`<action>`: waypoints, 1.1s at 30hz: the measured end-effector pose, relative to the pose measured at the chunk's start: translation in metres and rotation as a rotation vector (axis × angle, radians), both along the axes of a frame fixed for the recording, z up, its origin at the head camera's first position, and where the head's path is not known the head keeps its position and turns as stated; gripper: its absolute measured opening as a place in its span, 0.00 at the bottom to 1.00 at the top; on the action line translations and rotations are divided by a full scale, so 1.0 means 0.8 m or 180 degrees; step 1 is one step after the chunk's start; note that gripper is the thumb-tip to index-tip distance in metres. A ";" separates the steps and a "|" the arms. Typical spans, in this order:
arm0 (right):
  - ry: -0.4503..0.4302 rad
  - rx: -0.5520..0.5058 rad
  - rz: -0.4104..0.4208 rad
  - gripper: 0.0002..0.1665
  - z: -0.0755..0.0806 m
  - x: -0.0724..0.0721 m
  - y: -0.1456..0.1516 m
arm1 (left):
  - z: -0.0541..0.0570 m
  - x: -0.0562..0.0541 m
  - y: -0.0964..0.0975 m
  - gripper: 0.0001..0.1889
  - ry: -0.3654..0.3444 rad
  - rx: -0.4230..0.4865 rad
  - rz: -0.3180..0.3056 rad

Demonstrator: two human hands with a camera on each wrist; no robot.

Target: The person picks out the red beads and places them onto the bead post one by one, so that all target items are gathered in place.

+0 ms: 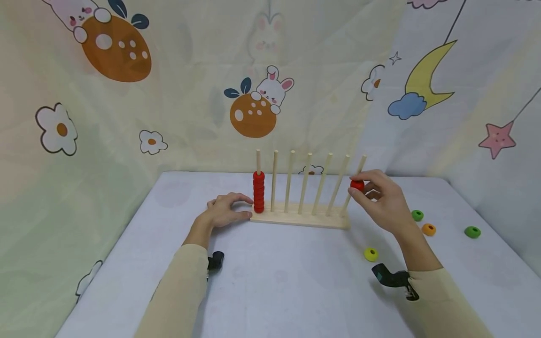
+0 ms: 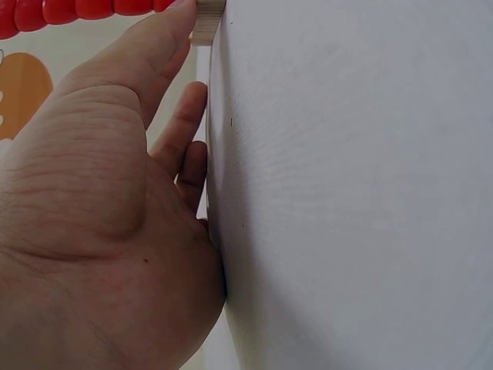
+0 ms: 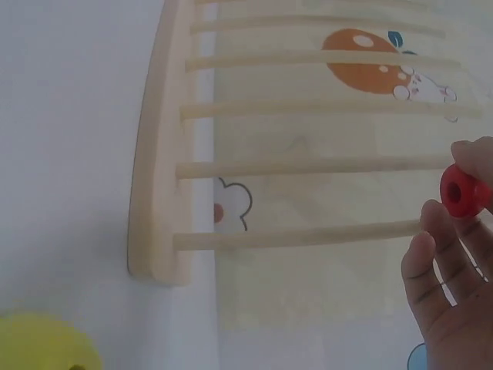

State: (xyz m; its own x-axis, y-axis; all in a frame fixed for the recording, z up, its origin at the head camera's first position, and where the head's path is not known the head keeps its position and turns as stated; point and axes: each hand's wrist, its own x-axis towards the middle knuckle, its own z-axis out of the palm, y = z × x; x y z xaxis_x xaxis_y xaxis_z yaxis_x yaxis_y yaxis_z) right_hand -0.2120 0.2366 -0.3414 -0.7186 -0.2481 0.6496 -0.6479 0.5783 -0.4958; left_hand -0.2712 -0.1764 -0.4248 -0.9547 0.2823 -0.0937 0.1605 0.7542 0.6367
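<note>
A wooden peg rack (image 1: 304,220) with several upright pegs stands on the table. Its leftmost peg carries a stack of red beads (image 1: 258,192). My left hand (image 1: 221,211) rests at the rack's left end, thumb and index finger extended and touching it there. By the upper part of the rightmost peg (image 1: 361,164), my right hand (image 1: 378,195) pinches a red bead (image 1: 357,185) between thumb and fingers. In the right wrist view the dark hole of that red bead (image 3: 462,191) shows, with no peg through it.
Loose beads lie right of the rack: a yellow bead (image 1: 371,254), an orange bead (image 1: 428,229), a green bead (image 1: 417,215) and another green bead (image 1: 472,232) farther right. A printed cloth (image 1: 190,103) hangs behind the white table (image 1: 274,281).
</note>
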 end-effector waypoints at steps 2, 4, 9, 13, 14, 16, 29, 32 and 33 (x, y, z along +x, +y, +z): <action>-0.0007 -0.0047 0.0052 0.21 0.010 0.007 -0.010 | 0.001 0.000 0.000 0.21 0.0002 -0.0003 -0.0001; -0.0023 -0.0062 0.0076 0.20 0.019 0.014 -0.018 | 0.001 0.000 0.000 0.21 0.0005 -0.0004 0.0001; -0.0052 -0.0125 0.0113 0.19 0.028 0.021 -0.030 | 0.002 0.000 0.001 0.21 0.0016 -0.0004 0.0011; -0.0014 -0.0279 0.0294 0.20 0.018 0.011 -0.030 | 0.001 -0.001 0.000 0.21 0.0010 -0.0015 0.0030; 0.0006 -0.0316 0.0335 0.21 0.014 0.007 -0.030 | 0.000 -0.002 0.000 0.21 0.0009 -0.0015 0.0031; 0.0041 -0.0401 0.0444 0.22 0.008 -0.002 -0.031 | -0.001 -0.002 0.000 0.21 0.0009 -0.0007 0.0033; 0.0135 -0.0648 0.1041 0.19 0.032 -0.002 -0.080 | -0.004 -0.004 0.002 0.20 0.0023 0.0028 0.0023; 0.0124 -0.0681 0.1113 0.18 0.038 -0.001 -0.092 | -0.004 -0.003 0.001 0.20 0.0020 0.0038 0.0033; 0.0131 -0.0669 0.1114 0.17 0.039 -0.002 -0.094 | -0.004 -0.003 0.001 0.20 0.0026 0.0045 0.0021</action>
